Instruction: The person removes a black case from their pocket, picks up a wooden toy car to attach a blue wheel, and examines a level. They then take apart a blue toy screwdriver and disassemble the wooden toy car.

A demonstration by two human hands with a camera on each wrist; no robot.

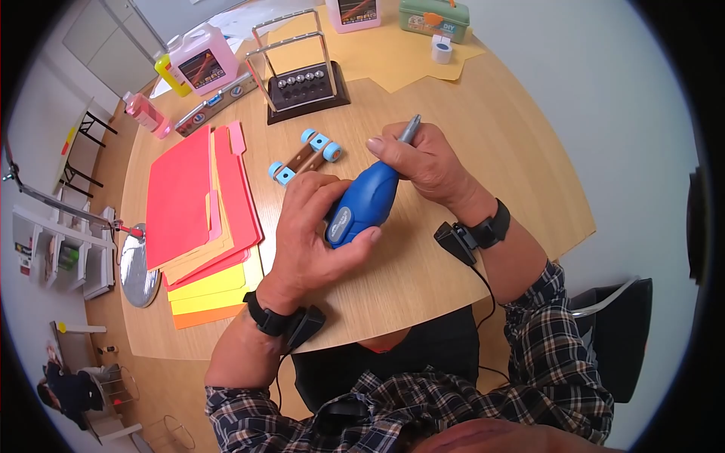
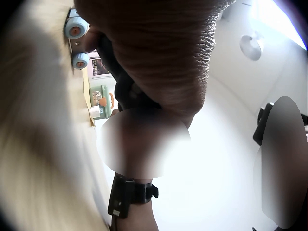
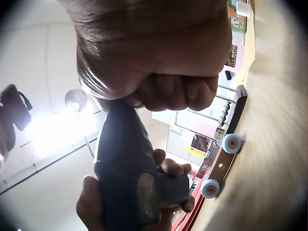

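Note:
A blue, rounded hand tool [image 1: 366, 202] with a grey tip is held above the table, tip pointing up and away from the body. My left hand [image 1: 306, 238] cradles its thick lower end, thumb on one side and fingers on the other. Around the narrow end, my right hand [image 1: 423, 162] has its fingers curled, with the grey tip [image 1: 410, 128] sticking out past them. In the right wrist view the tool's body [image 3: 120, 149] hangs below my right hand [image 3: 154, 53]. The left wrist view shows the tool only as a dark shape behind my left hand [image 2: 159, 53].
A wooden piece with light blue wheels [image 1: 306, 157] lies just beyond my left hand. Red folders [image 1: 177, 200] and yellow sheets are at left. Farther back stand a ball pendulum [image 1: 308, 94], a level [image 1: 215, 104], bottles, a green box [image 1: 434, 21] and a tape roll [image 1: 441, 51].

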